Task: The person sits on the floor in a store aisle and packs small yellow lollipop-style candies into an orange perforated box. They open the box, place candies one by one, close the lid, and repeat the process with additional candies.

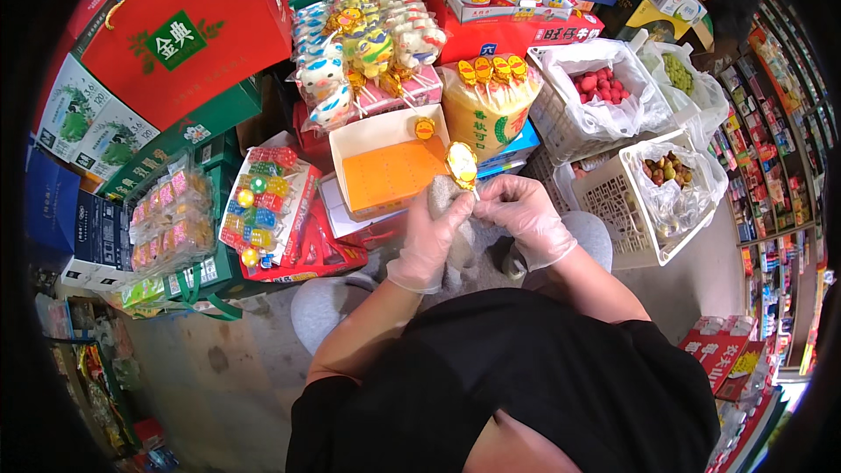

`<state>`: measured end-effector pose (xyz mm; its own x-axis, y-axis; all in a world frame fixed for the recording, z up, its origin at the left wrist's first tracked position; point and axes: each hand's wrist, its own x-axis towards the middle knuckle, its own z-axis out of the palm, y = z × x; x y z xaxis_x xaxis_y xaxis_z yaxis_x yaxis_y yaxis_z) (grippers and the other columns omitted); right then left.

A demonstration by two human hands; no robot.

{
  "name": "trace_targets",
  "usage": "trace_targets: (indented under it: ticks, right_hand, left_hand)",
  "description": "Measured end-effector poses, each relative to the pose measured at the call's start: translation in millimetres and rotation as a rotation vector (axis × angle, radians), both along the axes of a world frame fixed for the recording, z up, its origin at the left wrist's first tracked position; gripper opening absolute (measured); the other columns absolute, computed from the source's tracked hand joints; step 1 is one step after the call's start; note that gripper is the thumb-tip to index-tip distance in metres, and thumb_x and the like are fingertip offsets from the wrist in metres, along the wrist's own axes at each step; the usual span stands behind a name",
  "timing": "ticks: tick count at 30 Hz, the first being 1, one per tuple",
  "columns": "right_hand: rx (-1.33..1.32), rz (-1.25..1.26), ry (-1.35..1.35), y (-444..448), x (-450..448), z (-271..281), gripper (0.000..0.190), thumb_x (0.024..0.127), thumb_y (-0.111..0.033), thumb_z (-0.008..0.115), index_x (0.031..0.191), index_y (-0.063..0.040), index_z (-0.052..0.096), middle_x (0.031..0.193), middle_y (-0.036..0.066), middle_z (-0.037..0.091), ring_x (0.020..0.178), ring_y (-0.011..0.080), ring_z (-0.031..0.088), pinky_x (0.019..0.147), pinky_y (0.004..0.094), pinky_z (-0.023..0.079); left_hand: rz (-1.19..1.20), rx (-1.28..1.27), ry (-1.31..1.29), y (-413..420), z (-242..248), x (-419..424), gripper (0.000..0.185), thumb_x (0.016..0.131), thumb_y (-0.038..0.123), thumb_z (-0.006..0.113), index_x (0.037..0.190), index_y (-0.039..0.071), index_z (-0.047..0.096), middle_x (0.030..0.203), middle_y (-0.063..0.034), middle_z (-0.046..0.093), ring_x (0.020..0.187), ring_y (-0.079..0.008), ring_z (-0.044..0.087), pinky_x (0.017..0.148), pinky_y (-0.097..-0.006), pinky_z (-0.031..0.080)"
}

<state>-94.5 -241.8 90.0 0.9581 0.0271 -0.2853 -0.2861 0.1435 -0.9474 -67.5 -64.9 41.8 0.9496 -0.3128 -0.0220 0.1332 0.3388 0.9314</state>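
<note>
A lollipop in a gold and yellow wrapper (461, 164) stands upright between my hands, its white stick below. My left hand (430, 233), in a clear plastic glove, grips the stick from the left, and a grey cloth (440, 198) is bunched in the same hand. The gloved fingertips of my right hand (529, 217) pinch at the stick from the right. Just beyond is an open white carton (358, 131) with an orange perforated insert (387, 174). One duck-faced lollipop (424, 127) stands at the insert's far right corner.
Several duck lollipops (493, 69) rest on a yellow bag (486, 115). Bagged animal-shaped lollipops (371, 46) lie behind the carton. Dice-shaped candies (263, 200) are at left. Crates of red fruit (601, 85) and brown fruit (667, 169) stand at right, near stocked shelves (765, 144).
</note>
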Motion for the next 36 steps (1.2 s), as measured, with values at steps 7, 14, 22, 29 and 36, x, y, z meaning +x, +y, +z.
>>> trace_targets:
  ticks: [7,14,22,29,36]
  right_hand:
    - [-0.357,0.092,0.002,1,-3,1,0.021,0.089,-0.015,0.086,0.086,-0.001,0.071,0.079,0.004,0.072,0.073,0.0102,0.068,0.067,0.0288,0.055]
    - [-0.642,0.244,-0.255,-6,-7,12,0.028,0.089,-0.026,0.087,0.091,-0.001,0.077,0.080,0.010,0.076,0.071,0.0129,0.070,0.071,0.0320,0.057]
    - [-0.513,0.116,-0.216,-36,23,54,0.052,0.093,-0.018,0.081,0.139,0.001,0.065,0.114,0.010,0.075,0.102,0.0119,0.067,0.087,0.0297,0.055]
    - [-0.273,0.253,-0.106,-35,52,50,0.026,0.101,-0.008,0.072,0.124,0.003,0.074,0.103,0.006,0.076,0.090,0.0113,0.071,0.081,0.0260,0.058]
    - [-0.318,-0.091,-0.353,-16,108,26,0.023,0.102,-0.005,0.070,0.124,0.000,0.072,0.106,0.005,0.075,0.090,0.0101,0.068,0.077,0.0247,0.054]
  left_hand:
    - [-0.102,-0.029,0.031,2,-3,2,0.045,0.096,0.016,0.082,0.134,0.002,0.063,0.118,-0.0028,0.069,0.106,-0.0132,0.065,0.093,-0.0321,0.053]
    - [-0.113,-0.041,0.092,4,-3,2,0.043,0.094,0.016,0.083,0.130,0.001,0.065,0.113,-0.0032,0.071,0.099,-0.0138,0.067,0.089,-0.0316,0.055]
    - [-0.263,-0.071,0.107,4,2,2,0.046,0.093,0.021,0.082,0.131,0.003,0.064,0.113,-0.0015,0.070,0.099,-0.0123,0.066,0.089,-0.0293,0.052]
    - [-0.347,-0.022,0.165,3,-4,3,0.039,0.094,0.024,0.082,0.125,0.005,0.067,0.107,0.0007,0.069,0.099,-0.0107,0.065,0.090,-0.0288,0.052]
    - [-0.303,0.935,-0.344,6,0,-2,0.058,0.087,0.034,0.082,0.132,0.000,0.068,0.148,-0.0179,0.058,0.122,-0.0388,0.067,0.106,-0.0456,0.053]
